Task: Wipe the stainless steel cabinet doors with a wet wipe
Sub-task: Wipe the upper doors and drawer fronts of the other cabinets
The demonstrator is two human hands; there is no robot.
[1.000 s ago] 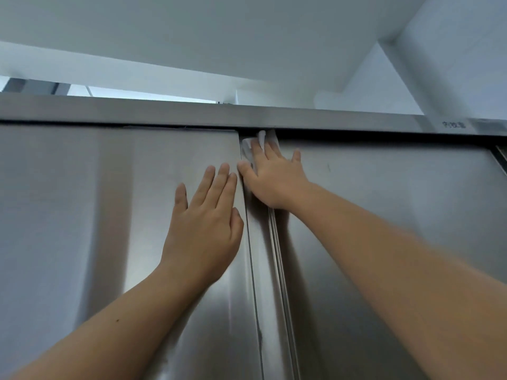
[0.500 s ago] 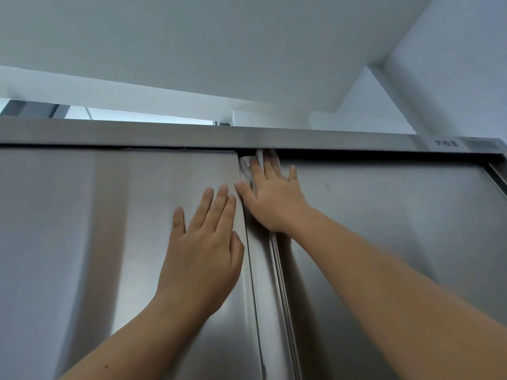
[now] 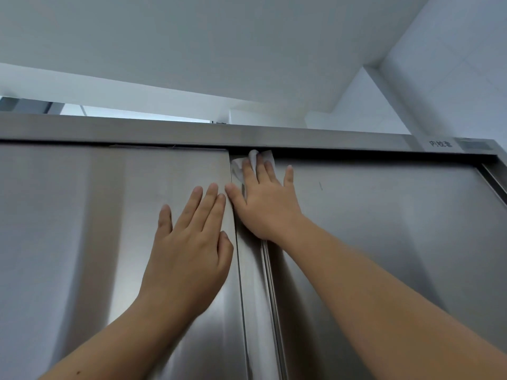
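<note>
Looking up through the head camera, the only view I have, I see the right hand [image 3: 267, 204] spread flat, fingers extended, pinning the wet wipe [image 3: 253, 163] against the steel rather than clutching it. The wipe peeks out white above and to the left of the fingertips, bunched at the very top of the narrow vertical strip [image 3: 253, 283] where the left door [image 3: 109, 229] overlaps the right door [image 3: 384, 242], just under the top rail [image 3: 192, 133]. So the wipe lies ahead of the fingers, upward, with no door left above it.

My left hand [image 3: 192, 250] lies open and flat on the left door, fingers together, holding nothing; its index finger nearly meets the right thumb at the door edge. I read it as a brace only.

The relation that matters: the strip's long axis runs straight down toward me, and the right hand, the one on the wipe, sits at its upper end. My judgement is that the next stroke should drag the wipe down along that strip, palm trailing, or sweep sideways along the right door's top edge. The loose upper flap could fold or snag in the dark gap under the rail.
</note>
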